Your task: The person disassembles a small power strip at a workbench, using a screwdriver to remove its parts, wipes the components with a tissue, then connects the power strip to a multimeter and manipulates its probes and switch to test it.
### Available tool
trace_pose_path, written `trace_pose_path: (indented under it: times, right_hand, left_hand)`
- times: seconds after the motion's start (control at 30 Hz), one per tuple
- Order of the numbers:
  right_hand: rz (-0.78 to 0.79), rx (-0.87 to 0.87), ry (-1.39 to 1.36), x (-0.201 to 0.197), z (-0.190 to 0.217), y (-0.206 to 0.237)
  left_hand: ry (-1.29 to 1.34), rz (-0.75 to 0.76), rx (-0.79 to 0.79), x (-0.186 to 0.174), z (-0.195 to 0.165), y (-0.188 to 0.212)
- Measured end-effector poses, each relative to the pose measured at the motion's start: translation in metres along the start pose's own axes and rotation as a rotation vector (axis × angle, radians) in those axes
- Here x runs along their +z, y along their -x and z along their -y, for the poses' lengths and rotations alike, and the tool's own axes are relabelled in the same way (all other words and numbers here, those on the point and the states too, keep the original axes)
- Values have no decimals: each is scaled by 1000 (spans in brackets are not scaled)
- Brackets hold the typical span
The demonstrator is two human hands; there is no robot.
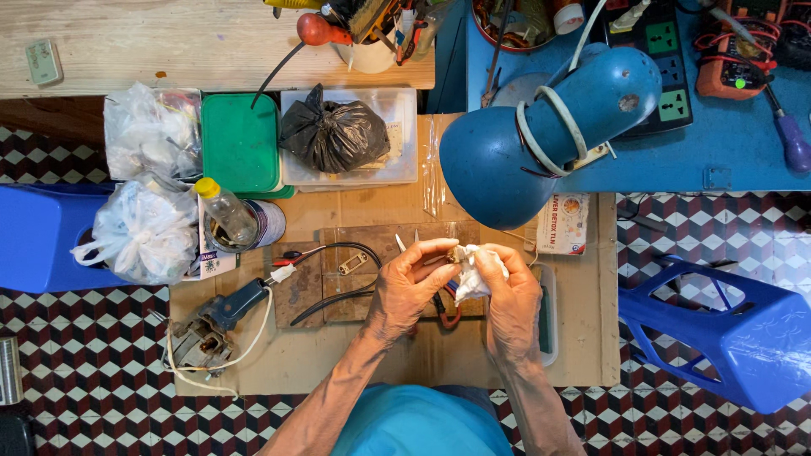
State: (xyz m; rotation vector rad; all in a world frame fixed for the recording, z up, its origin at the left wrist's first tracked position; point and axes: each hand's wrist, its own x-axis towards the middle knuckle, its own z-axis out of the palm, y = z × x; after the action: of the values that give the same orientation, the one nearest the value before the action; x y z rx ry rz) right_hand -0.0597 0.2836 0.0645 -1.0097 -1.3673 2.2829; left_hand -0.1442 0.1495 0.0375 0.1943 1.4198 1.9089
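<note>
A big blue desk lamp (549, 127) leans in over the low cardboard-topped bench (583, 338), its shade turned down toward the hands, likely to light the close work. Under it the right hand (507, 300) is closed round a crumpled white tissue (477, 270). The left hand (410, 283) pinches a tiny brownish part (457, 252) against the tissue's top edge.

The small brownish part (454, 252) pinched between the left hand (405, 287) and the right hand (509, 304) is mostly wrapped in the white tissue (480, 272), too small to tell what it is. The blue lamp (541, 135) hides the board (574, 338) behind it. The blue stool (735, 338) is cut off by the right edge, the solder roll (8, 370) by the left.
</note>
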Motion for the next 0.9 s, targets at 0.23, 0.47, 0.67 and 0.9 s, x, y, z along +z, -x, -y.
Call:
trace_pose_path:
  times: [0.23, 0.47, 0.67, 0.9]
  right_hand:
    - [2, 52, 141, 15, 5, 5]
    - [-44, -53, 430, 20, 11, 11]
    - [63, -151, 318, 15, 5, 11]
    - [-43, -96, 293, 13, 15, 10]
  left_hand:
    - [-306, -99, 134, 7, -16, 7]
    - [-139, -108, 1, 4, -5, 4]
    - [260, -47, -140, -15, -5, -5]
    - [440, 33, -189, -14, -8, 2]
